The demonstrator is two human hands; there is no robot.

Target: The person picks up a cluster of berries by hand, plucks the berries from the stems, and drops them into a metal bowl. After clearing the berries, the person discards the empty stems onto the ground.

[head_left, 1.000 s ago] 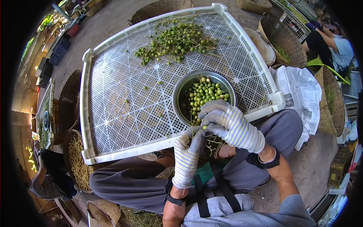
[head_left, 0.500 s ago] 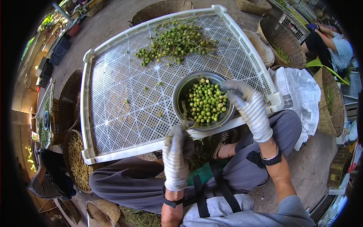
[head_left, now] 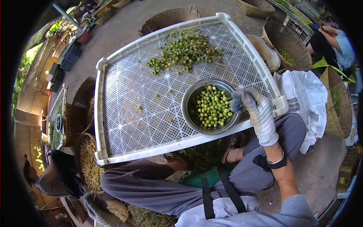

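Observation:
My right hand (head_left: 254,108), in a striped glove with grey fingertips, is beside the right rim of a metal bowl (head_left: 189,121). Its fingers are curled together; whatever may be between them is hidden. Small round green and yellowish fruits (head_left: 213,106) fill the middle of the bowl, which sits at the near edge of a white perforated plastic tray (head_left: 136,125). My left hand (head_left: 99,210), also gloved, is low at the left beside my knee, smeared by motion, so its fingers cannot be made out. A heap of fruit on thin stems (head_left: 189,51) lies on the tray's far part.
Left of the tray stands a basket of pale round fruits (head_left: 90,162). Wicker baskets (head_left: 285,41) stand behind and to the right, with newspaper (head_left: 302,98) near my right knee. Other people sit at the far right and lower left. Stems lie on the ground at lower left.
My left hand has moved from the bowl's near side down to the far lower left. My right hand stays by the bowl's rim, its fingers more curled. The view has shifted slightly.

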